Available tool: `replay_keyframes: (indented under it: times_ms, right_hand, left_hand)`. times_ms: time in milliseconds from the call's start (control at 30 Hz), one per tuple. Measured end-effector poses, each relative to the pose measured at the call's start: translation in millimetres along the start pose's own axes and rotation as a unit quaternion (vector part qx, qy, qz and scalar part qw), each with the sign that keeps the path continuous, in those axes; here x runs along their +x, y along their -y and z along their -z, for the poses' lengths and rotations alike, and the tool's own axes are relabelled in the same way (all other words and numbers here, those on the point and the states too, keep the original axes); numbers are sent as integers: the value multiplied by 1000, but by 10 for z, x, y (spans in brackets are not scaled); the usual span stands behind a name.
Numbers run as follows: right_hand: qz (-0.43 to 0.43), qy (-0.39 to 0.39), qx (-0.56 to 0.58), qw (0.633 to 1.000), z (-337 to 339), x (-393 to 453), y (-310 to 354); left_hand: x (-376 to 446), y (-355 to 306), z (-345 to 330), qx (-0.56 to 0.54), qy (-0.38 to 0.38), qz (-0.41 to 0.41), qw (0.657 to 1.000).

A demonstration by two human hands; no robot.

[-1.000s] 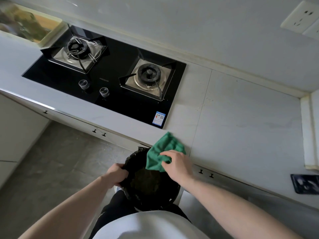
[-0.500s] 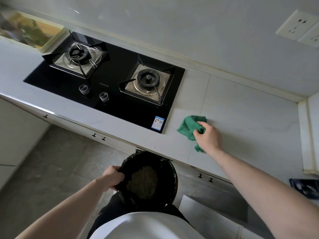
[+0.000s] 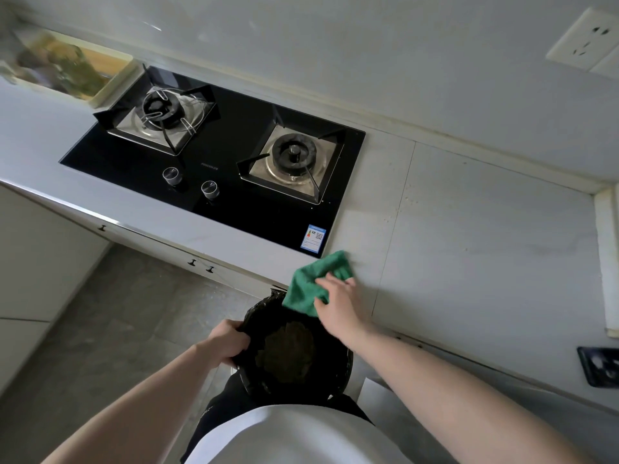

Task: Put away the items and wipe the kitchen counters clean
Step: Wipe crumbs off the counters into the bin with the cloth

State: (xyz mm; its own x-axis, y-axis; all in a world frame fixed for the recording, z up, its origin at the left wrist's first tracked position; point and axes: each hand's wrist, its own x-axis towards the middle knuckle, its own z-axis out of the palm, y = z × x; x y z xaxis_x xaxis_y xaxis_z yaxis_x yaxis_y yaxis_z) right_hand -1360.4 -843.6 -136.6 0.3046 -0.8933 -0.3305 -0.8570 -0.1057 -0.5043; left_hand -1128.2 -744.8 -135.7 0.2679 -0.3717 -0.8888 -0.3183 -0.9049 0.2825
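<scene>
Right hand (image 3: 338, 304) presses green cloth (image 3: 313, 283) at counter (image 3: 485, 249) edge

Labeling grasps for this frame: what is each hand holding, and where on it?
Left hand grips the bin by its left rim, over the black liner. Right hand presses the green cloth at the cloth's right side, at the counter edge.
</scene>
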Motion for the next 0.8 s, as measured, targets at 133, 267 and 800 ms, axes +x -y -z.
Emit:
replay_keyframes:
  times_ms: [133,267,800]
  right_hand:
    - [84,85,2,993,1,-336,169]
    - [51,47,27,997,302,-264,76]
    - [-107,-281,23,953,1702,1442,-1250]
  left_hand:
    - [-37,-7,10,4,-4,3,1000]
    - [-54,-2,11,-1,-8,2,1000]
    - [70,-14,23,12,-13,1,1000]
